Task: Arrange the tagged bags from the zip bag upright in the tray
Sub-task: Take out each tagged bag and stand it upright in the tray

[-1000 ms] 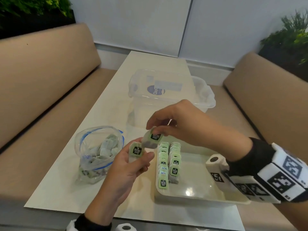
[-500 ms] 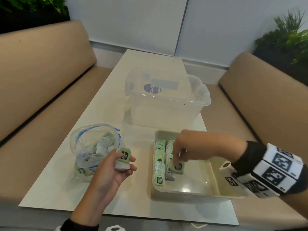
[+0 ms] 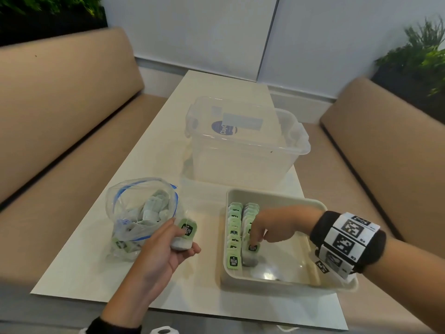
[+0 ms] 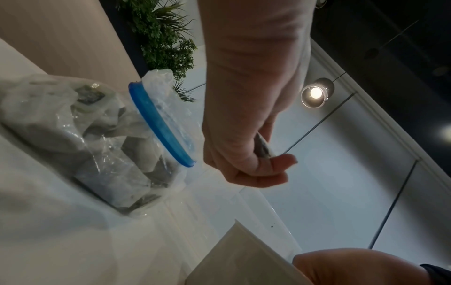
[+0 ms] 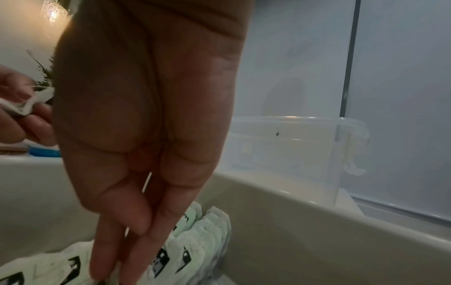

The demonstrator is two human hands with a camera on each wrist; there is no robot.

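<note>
Two tan benches (image 3: 60, 112) flank one pale table (image 3: 154, 150).

"McCoy teas" in white on the dark square of the green paper tag (image 3: 187, 229) held in the left hand (image 3: 166, 249), same wording on the front green tag (image 3: 233, 261) in the beige tray (image 3: 277, 197), "Clay…" partly readable on the blue round sticker (image 3: 222, 128) of the clear plastic storage box (image 3: 243, 145)

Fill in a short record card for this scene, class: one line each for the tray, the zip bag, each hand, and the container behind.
tray: cream, two rows of tagged bags upright along its left side
zip bag: open, more bags inside
left hand: holds one tagged bag beside the zip bag
right hand: fingertips on the nearest bag of the right row
clear container: behind the tray
</note>
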